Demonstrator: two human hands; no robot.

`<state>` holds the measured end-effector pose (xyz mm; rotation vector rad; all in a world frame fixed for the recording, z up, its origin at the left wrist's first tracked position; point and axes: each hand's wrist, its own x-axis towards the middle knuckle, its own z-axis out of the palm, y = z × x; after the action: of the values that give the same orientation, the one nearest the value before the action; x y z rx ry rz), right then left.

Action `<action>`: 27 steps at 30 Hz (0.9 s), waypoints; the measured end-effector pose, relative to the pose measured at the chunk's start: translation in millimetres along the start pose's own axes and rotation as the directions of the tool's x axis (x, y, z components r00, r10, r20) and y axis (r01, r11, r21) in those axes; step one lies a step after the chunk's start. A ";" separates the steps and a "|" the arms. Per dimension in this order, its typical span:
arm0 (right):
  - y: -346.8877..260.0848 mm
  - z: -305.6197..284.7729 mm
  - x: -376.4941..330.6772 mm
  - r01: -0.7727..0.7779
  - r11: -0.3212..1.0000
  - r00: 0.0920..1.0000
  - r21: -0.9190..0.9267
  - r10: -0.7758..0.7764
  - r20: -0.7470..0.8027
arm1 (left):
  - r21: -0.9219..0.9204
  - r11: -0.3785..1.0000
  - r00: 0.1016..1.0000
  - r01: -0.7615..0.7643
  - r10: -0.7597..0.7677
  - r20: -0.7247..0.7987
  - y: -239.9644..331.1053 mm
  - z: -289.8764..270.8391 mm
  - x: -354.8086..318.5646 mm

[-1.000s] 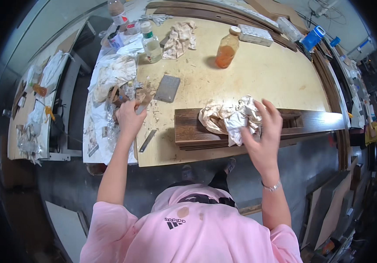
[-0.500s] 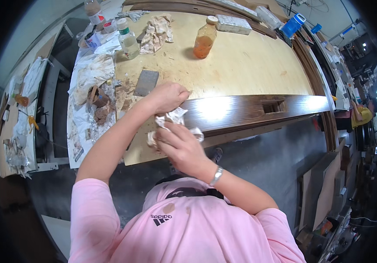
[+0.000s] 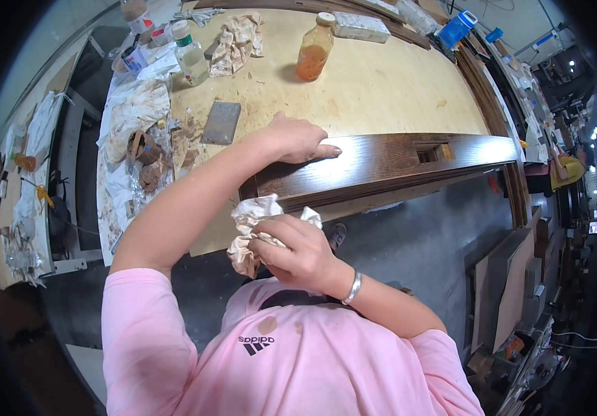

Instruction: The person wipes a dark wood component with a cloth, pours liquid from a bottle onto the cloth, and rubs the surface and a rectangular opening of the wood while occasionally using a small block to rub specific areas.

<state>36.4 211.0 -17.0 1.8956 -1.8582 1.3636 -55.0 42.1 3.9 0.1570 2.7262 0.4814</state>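
Cloth (image 3: 253,232), crumpled and soft, sits bunched in the right hand (image 3: 302,253), fingers curled tight around it at the near edge of the dark stained board (image 3: 382,163). That board looks long, stiff and probably heavy; the left hand (image 3: 298,139) lies flat on its left end, fingers extended. Open plywood bench (image 3: 382,90) lies beyond, floor nearer.

A dark-stained wooden board (image 3: 382,163) gleams glossy and smooth under the left hand (image 3: 298,139), on a pale, matt plywood bench (image 3: 382,83). The right hand (image 3: 298,253) grips a crumpled, stained cloth rag (image 3: 253,229). A clear plastic bottle (image 3: 314,48) stands far.
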 end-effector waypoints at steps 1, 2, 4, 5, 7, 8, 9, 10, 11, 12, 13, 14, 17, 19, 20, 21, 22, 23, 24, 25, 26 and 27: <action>0.2 -3.9 4.3 0.005 0.998 0.997 -0.061 -0.010 -0.078 | -0.004 1.000 1.000 0.001 -0.001 0.004 -0.7 -0.8 1.7; 9.8 4.8 0.3 -0.063 0.994 0.985 -0.084 0.048 -0.168 | -0.028 1.000 1.000 0.001 0.000 0.023 -1.5 -1.2 2.9; 16.5 -0.4 28.5 -0.141 0.967 0.982 -0.212 0.109 -0.156 | -0.050 0.999 0.999 -0.006 0.009 0.045 0.2 1.4 5.5; 26.9 9.3 26.1 -0.084 0.966 0.992 -0.244 0.058 -0.112 | -0.113 0.994 1.000 -0.010 0.010 -0.004 -0.8 4.0 3.9; 37.8 8.3 6.7 -0.023 0.966 0.999 -0.259 0.015 -0.033 | -0.179 0.984 0.999 -0.022 0.014 -0.047 -2.0 8.8 1.8; 42.8 3.6 -3.1 0.046 0.963 0.998 -0.265 -0.035 0.047 | -0.172 0.984 0.998 -0.035 0.025 -0.060 -2.7 9.7 0.6; 43.7 -6.5 -18.9 -0.027 0.953 0.999 -0.301 0.032 0.011 | -0.167 0.985 0.997 -0.032 0.019 -0.079 -7.5 10.3 -1.8; 51.8 -22.6 -38.3 -0.103 0.918 0.994 -0.382 0.089 -0.056 | -0.172 0.984 0.997 -0.034 0.021 -0.078 -7.1 13.0 0.8; 54.1 -44.2 -46.7 -0.158 0.893 0.986 -0.422 0.120 -0.116 | -0.175 0.984 0.996 -0.040 0.027 -0.080 -9.1 13.2 -0.1; 64.4 -64.6 -61.2 -0.231 0.848 0.970 -0.476 0.163 -0.180 | -0.175 0.983 0.996 -0.055 0.041 -0.082 -10.4 13.6 3.0; 61.8 -83.7 -63.0 -0.338 0.801 0.939 -0.495 0.249 -0.238 | -0.177 0.983 0.996 -0.055 0.040 -0.085 -10.3 14.8 3.7; 59.8 -88.8 -59.8 -0.415 0.748 0.905 -0.518 0.282 -0.318 | -0.172 0.983 0.995 -0.057 0.041 -0.096 -11.0 15.7 3.5; 31.3 -50.3 -9.4 -0.326 0.859 0.932 -0.395 0.221 -0.289 | -0.194 0.971 0.983 -0.140 0.112 -0.147 -31.4 37.1 12.1; 22.0 -14.3 7.4 -0.292 0.895 0.952 -0.338 0.237 -0.194 | -0.363 0.928 0.994 -0.082 0.053 -0.091 -13.4 28.3 13.8; 23.7 -3.1 8.6 -0.272 0.907 0.960 -0.320 0.234 -0.152 | -0.355 0.930 0.994 -0.091 0.063 -0.088 -8.5 21.0 10.5; 36.8 -2.0 -0.5 -0.221 0.905 0.971 -0.364 0.169 -0.169 | -0.278 0.957 0.994 -0.085 0.063 -0.088 -6.9 17.1 8.3; 47.8 -4.4 -7.7 -0.168 0.899 0.979 -0.404 0.103 -0.179 | -0.200 0.977 0.994 -0.074 0.057 -0.089 -8.9 16.4 5.1; 53.0 -19.0 -20.6 -0.202 0.876 0.976 -0.438 0.141 -0.168 | -0.172 0.980 0.981 -0.104 0.072 -0.179 -13.7 22.7 4.4; 63.6 -40.2 -36.2 -0.242 0.844 0.967 -0.478 0.168 -0.192 | -0.175 0.978 0.981 -0.112 0.081 -0.175 -12.9 22.8 3.3; 73.7 -66.2 -51.3 -0.291 0.783 0.950 -0.550 0.171 -0.260 | -0.156 0.986 0.988 -0.064 0.040 -0.151 -9.5 18.3 3.2; 88.4 -93.3 -71.9 -0.334 0.659 0.939 -0.674 0.173 -0.296 | -0.136 0.991 0.992 -0.009 -0.008 -0.128 -6.6 14.4 1.0; 97.2 -122.3 -86.2 -0.476 0.562 0.877 -0.676 0.249 -0.410 | -0.132 0.991 0.992 -0.011 -0.006 -0.128 -1.6 10.7 -0.6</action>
<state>-89.5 332.8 -50.4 0.8650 -2.2401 0.6285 -50.5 43.9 -5.8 0.0984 2.8068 0.6932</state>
